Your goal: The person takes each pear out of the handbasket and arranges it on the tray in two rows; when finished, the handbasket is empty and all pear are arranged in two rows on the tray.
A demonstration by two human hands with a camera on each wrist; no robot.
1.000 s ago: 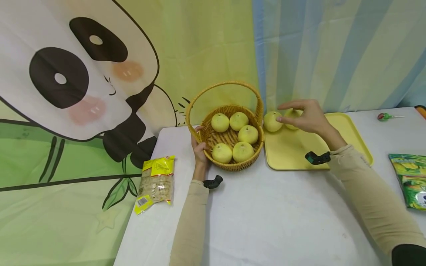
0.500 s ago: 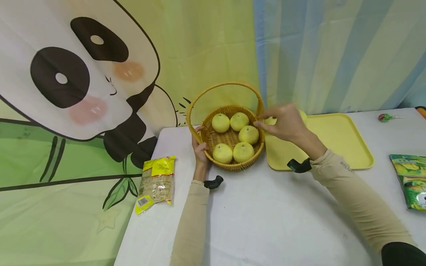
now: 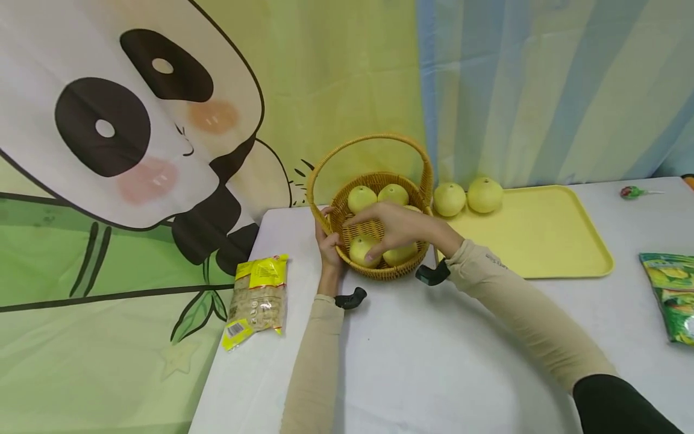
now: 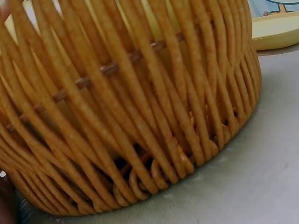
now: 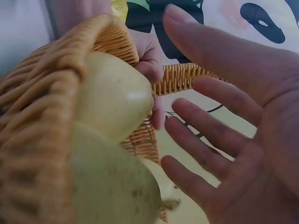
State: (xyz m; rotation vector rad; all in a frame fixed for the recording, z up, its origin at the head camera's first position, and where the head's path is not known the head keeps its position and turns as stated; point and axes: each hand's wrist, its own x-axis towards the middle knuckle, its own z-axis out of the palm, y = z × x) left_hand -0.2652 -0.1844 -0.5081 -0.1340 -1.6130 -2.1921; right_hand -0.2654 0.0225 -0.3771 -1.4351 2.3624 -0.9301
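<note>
**Easy now: round fruit can slip**

The front-left yellow fruit (image 3: pixel 359 246) sits inside the basket (image 3: pixel 386 274), near its front edge, with the right thumb over it. The right hand (image 3: pixel 401 224) reaches over the basket with its fingers spread, and I see nothing in its grasp. I think the fruit could slip if only fingertips pinch it, because it looks smooth and round. Four more fruits (image 3: pixel 361 198) share the basket, so a quick poke could bump one and bruise it.

The left hand (image 3: pixel 328 246) grips the basket's left side, by the foot of the handle (image 3: pixel 374 138). If it let go or tugged hard, I'd worry about the basket tipping. Just right of the basket, two loose fruits (image 3: pixel 485 195) sit by the yellow tray's (image 3: pixel 547 241) back corner. A wide swing could knock them rolling. The yellow bag (image 3: pixel 258 295), left of the basket, seems safe to me.
</note>
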